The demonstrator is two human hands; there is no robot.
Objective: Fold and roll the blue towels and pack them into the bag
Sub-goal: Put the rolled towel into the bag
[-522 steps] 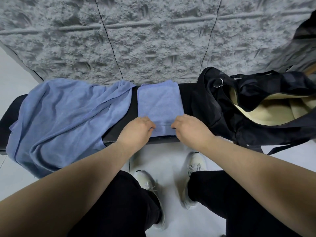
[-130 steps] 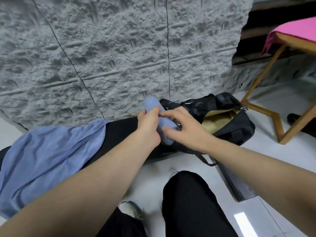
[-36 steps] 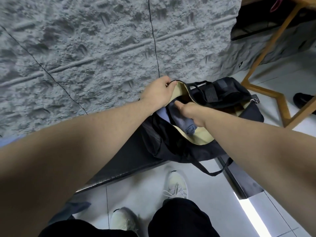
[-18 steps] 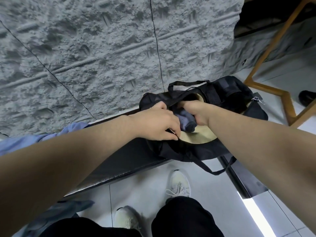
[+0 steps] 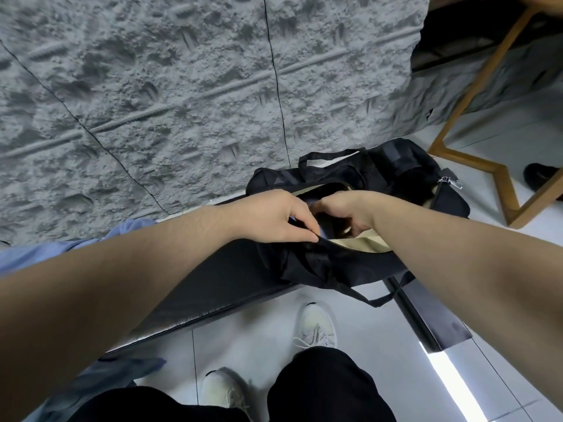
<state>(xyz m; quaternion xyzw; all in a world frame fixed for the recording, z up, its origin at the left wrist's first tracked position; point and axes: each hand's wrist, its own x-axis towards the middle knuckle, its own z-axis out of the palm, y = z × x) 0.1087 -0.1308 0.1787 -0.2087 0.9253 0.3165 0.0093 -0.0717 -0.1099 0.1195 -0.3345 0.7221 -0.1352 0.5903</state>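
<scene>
Left hand [image 5: 275, 216] pinches near rim of black duffel bag [image 5: 405, 175], holding the mouth open. Right hand [image 5: 350, 208] is curled inside the opening, apparently on the rolled blue towel [image 5: 322, 231], mostly hidden between the hands. Seat the roll deep, flat against the tan lining. Black padded bench [image 5: 213, 287] under the bag; unfolded blue towel [image 5: 61, 248] left of the left forearm; grey textured wall [image 5: 182, 86] beyond.
</scene>
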